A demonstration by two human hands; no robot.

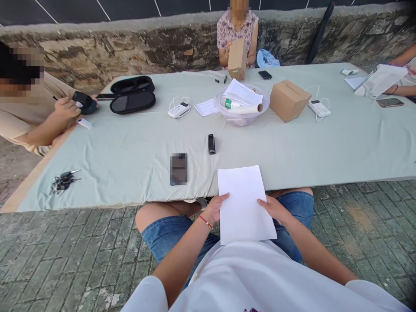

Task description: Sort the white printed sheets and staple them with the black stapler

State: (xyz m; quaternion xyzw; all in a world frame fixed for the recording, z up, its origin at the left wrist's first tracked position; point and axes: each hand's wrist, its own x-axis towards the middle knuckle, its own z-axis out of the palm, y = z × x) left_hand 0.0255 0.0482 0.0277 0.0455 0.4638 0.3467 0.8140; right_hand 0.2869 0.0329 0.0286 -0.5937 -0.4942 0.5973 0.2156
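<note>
A blank white sheet of paper [244,203] is held in front of me over my lap, its top edge overlapping the near edge of the table [130,151]. My left hand [215,209] grips its left edge, thumb on top. My right hand [274,209] grips its right edge. A red string bracelet circles my left wrist. On the table just beyond the sheet lie a small black device [211,144] and a phone [178,169].
The table carries a clear bowl [242,105] with papers and a bottle, a cardboard box [288,100], a white power bank with cable [179,109], a black open case [132,94] and keys [63,181]. Other people sit at the left, far side and right. Brick paving below.
</note>
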